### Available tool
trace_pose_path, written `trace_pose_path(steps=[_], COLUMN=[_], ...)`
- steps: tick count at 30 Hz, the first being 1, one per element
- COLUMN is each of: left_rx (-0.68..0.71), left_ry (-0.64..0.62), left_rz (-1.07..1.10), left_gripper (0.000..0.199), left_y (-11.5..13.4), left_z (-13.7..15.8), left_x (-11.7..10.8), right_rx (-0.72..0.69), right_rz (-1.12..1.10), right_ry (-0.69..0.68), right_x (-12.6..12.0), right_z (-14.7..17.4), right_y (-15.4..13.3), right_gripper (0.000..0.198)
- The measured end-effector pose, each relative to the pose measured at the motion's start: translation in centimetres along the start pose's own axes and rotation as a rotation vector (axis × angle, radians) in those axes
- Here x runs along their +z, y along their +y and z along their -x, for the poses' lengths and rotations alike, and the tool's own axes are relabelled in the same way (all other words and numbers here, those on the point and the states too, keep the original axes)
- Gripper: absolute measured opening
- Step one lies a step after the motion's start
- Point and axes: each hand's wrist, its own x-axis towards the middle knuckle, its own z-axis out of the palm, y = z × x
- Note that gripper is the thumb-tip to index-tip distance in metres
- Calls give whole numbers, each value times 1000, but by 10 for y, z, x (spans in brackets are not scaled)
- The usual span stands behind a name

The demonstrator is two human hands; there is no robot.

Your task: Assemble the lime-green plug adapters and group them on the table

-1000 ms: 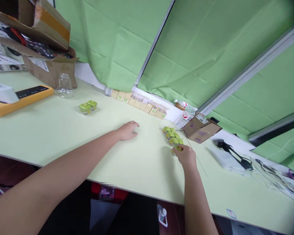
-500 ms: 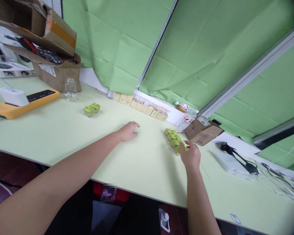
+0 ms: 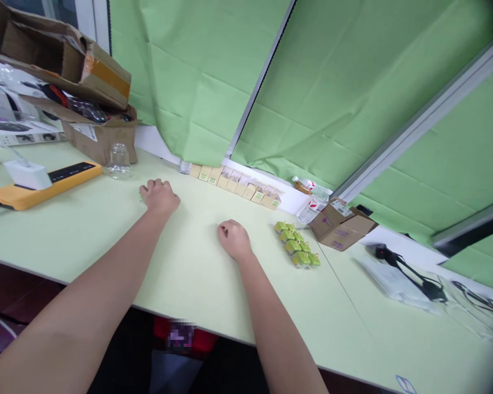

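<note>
My left hand [image 3: 160, 196] is over the pair of small green-topped boxes on the left of the table, its fingers curled down around them. Only a sliver of one green-topped box [image 3: 141, 196] shows past the fingers, and the rest is hidden. Closer to the table's middle, my right hand [image 3: 235, 239] hovers with curled fingers, and nothing shows in it. To its right, several small clear boxes with green tops and little loops [image 3: 296, 245] sit together in two rows.
Along the wall runs a row of beige cartons [image 3: 238, 185]. Plastic bottles [image 3: 310, 209] and an open cardboard box [image 3: 340, 223] stand right of it. At left are a yellow power strip [image 3: 74, 183], a clear jar [image 3: 119, 161] and stacked cardboard boxes [image 3: 102, 134].
My left hand has moved left onto the pair of green-topped boxes. My right hand has left the green-topped group and swung left to the middle, its fingers now curled in.
</note>
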Motion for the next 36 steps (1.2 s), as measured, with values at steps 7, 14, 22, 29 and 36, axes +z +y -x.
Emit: trace_pose_path(steps=[7, 14, 22, 29, 36], left_rx=[120, 645, 941, 737, 518], left_ry=[-58, -199, -351, -410, -224], left_rz=[-1, 244, 452, 337, 165], left_gripper=[31, 37, 73, 68, 52], left_y=[12, 61, 73, 44, 33], left_z=[5, 51, 74, 47, 37], left_x=[-5, 10, 5, 15, 20], right_rx=[227, 287, 167, 250, 266], right_rz=[-225, -296, -477, -477, -512], right_ry=[15, 57, 79, 117, 115], right_x=[-11, -3, 11, 9, 1], right_z=[13, 10, 8, 8, 10], right_y=[13, 15, 13, 19, 27], right_gripper=[20, 21, 38, 30, 29])
